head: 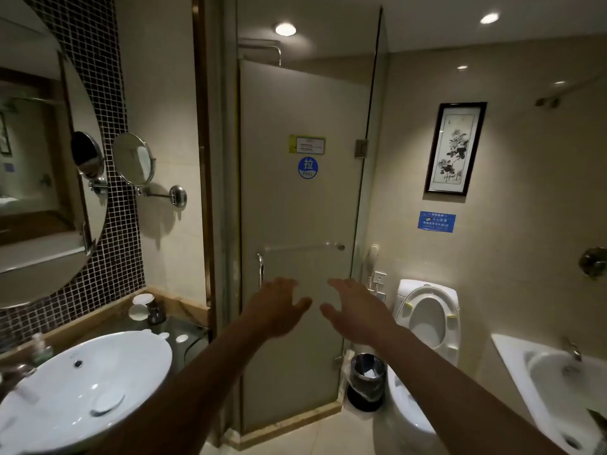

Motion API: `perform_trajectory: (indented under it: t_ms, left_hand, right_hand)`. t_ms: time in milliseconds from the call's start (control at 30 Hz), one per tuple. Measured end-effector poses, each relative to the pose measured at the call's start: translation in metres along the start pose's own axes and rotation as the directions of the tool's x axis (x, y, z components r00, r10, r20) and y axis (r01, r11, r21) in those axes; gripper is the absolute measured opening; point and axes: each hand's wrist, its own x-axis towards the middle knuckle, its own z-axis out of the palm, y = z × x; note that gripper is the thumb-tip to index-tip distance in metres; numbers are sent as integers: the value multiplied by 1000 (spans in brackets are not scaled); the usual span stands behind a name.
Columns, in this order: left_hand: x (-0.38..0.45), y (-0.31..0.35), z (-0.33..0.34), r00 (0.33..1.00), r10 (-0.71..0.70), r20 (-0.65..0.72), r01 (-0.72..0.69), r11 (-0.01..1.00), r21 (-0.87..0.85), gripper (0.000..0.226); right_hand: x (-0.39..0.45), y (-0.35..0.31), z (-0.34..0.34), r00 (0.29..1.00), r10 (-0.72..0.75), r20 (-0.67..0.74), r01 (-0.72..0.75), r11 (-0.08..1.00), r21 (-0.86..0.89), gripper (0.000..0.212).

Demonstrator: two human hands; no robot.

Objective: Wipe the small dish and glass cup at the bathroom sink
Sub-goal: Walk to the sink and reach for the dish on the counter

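Blue "PULL" sticker point(307, 168) on shower door point(295, 224), wall notices perhaps illegible

head camera, standing height, facing the shower door

the one wide-angle view looks forward and slightly down at the frosted shower door point(295, 257), which fills the middle a short way off. left of the door and nearer the camera sits the sink point(85, 382), cut by the lower edge; right of the door stands the toilet point(427, 310), farther right a tub point(551, 382). both bare forearms reach in from below toward the door.
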Motion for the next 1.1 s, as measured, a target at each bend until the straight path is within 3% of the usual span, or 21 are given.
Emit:
perform_trajectory:
  t_ms: [633,1100]
  left_hand:
    - [67,-21,4,993,-99,-68,103,993,59,58]
    - [122,-92,13,989,-133,-58,139,985,105,58]
  right_hand:
    - [98,27,25,991,-127,51,125,991,52,62]
    - [168,1,83,987,-151,54,147,986,72,64]
